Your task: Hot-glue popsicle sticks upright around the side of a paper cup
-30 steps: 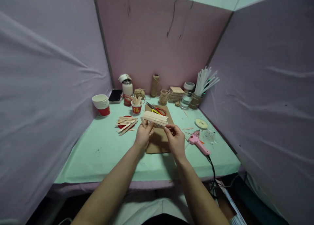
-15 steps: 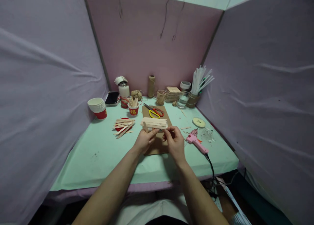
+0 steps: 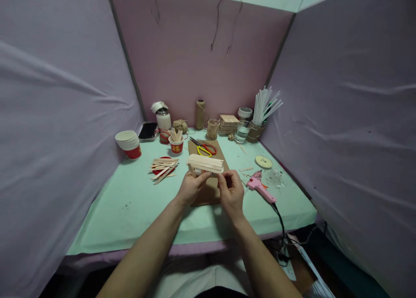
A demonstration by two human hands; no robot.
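A row of flat wooden craft sticks [image 3: 204, 161] lies side by side over a small rounded body, of which only a white and orange strip [image 3: 198, 172] shows below them. My left hand [image 3: 191, 187] is closed round its left and lower side, with the thumb along the strip; one more stick [image 3: 191, 170] slants up beside that thumb. At the right end, the thumb and fingers of my right hand [image 3: 232, 189] are pinched together against the piece's lower corner. Anything tiny between those fingertips is hidden. Both hands are above a brown board [image 3: 208, 196].
Yellow-and-red-handled scissors [image 3: 205, 149] lie on the board's far part. Loose sticks [image 3: 164, 168] on a red dish and a stick-filled cup [image 3: 176, 146] are left. A pink glue gun [image 3: 261, 189] with its cord is right. Stacked cups [image 3: 129, 144] stand far left.
The stick-covered piece has tilted slightly, its right end lower and a little further right. My right hand has shifted slightly down, its fingertips still at that end.
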